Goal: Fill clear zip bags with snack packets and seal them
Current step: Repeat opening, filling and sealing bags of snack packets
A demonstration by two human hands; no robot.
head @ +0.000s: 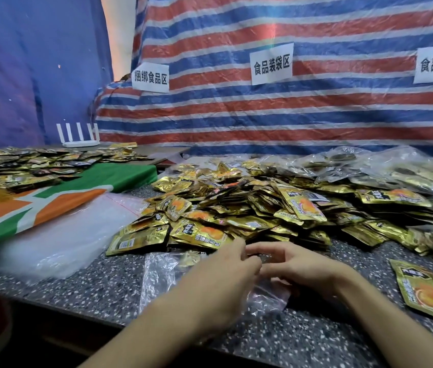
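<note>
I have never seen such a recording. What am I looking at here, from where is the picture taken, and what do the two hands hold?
There is no machine here: a person wears one camera on the head, so you look forward and down at their own arms. The left hand and right hand meet over a clear zip bag lying on the speckled counter; their curled fingers seem to pinch it, though blur hides the grip. Behind them is a heap of gold snack packets, with one loose packet at the right. A stack of empty clear bags lies at the left, and filled bags at the far right.
</note>
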